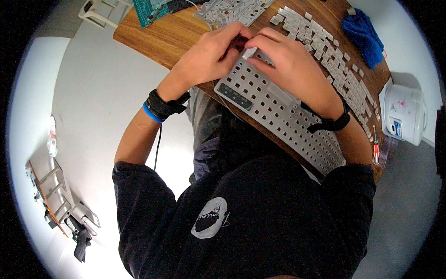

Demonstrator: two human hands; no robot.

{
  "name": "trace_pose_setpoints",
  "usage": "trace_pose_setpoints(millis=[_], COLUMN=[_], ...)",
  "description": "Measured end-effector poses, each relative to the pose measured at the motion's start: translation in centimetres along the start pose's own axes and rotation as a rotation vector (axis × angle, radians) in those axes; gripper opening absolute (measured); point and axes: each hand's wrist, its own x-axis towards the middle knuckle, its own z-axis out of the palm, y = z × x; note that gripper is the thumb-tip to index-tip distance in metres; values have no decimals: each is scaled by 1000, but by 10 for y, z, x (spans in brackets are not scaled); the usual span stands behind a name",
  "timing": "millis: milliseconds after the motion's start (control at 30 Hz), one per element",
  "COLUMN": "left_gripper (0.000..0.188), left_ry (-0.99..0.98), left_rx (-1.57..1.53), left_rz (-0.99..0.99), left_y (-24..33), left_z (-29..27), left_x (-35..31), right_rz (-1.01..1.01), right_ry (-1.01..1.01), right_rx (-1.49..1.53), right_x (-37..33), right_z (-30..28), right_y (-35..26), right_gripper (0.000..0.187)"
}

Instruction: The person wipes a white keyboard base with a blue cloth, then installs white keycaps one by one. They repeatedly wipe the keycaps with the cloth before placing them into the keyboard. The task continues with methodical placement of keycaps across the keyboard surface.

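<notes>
The left hand (209, 56) has fingers curled; what they hold, I cannot tell. The right hand (291, 61) bends thumb and forefinger around a whitish piece (249, 52), perhaps pinching it. Beneath them lies the grey keyboard frame (280, 110); work at its corner seems in hand, calling for light, exact fingers. Rightward from them are loose keycaps (341, 69); beyond, a circuit sheet (233, 14).

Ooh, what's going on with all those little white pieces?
A person's left hand and right hand are close together at the far end of a flat, light-grey keyboard frame full of square holes. Exactly what they grip is hidden. Many small, blocky off-white keycaps lie loose on the brown wooden table. A silvery sheet with printed lines lies beyond the hands.
</notes>
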Motion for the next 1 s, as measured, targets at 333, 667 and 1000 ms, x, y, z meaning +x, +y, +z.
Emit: trace_pose_setpoints(millis=[333,667,1000], left_gripper=[56,49,49], left_ry=[-33,-58,-43], left_rx=[-21,-24,-10], left_rz=[76,4,16], left_y=[-8,4,2], left_z=[1,-1,1], left_x=[-3,-2,-6], right_rz=[-54,-136,-264], right_ry=[-8,-32,97], right_rx=[-83,-137,-289], right_x=[5,7,4], right_z=[-6,-8,0], right_y=[-7,-9,-15], right_gripper=[18,14,18])
